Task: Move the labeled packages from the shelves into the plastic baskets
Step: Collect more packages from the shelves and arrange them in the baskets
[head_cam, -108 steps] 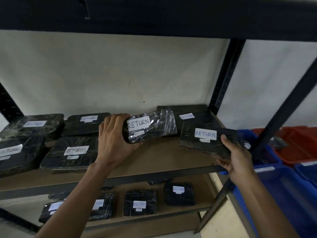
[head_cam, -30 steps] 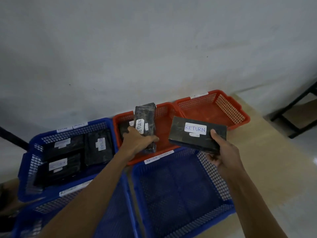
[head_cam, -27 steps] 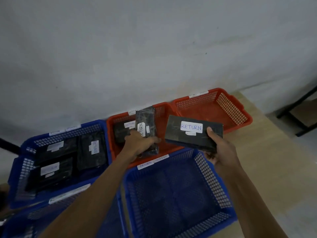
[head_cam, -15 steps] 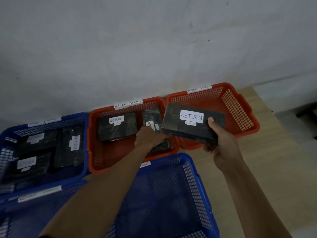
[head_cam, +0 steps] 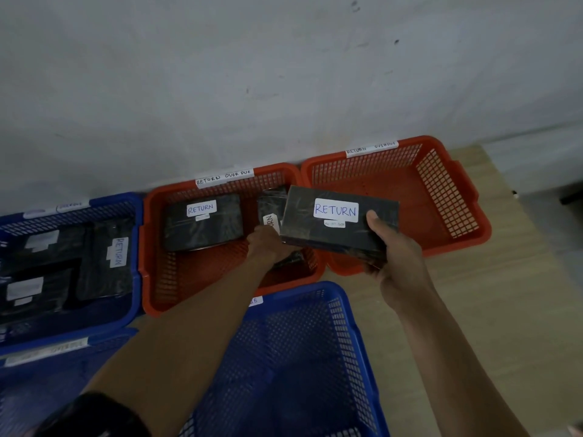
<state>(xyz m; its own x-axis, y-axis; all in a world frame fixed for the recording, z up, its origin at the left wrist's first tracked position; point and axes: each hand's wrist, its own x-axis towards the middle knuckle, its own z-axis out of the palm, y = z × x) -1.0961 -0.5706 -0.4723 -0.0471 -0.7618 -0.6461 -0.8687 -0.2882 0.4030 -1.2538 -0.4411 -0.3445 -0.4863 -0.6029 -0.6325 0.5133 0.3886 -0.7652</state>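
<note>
Black wrapped package [head_cam: 271,228] goes down into the middle red basket [head_cam: 164,279], left hand [head_cam: 268,247] gripping its near end, presumably for release. Right hand [head_cam: 400,266] pinches the second package [head_cam: 339,227] over both red baskets' rims, likely waiting its turn.

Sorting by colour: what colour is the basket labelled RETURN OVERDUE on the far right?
Red-orange basket, clearest in the head view.

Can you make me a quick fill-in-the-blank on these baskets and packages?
1. The package in the right hand is labeled ____.
2. The left hand reaches into a basket colored ____.
3. The far right basket holds ____ packages.

Missing words: RETURN; red; no
</note>
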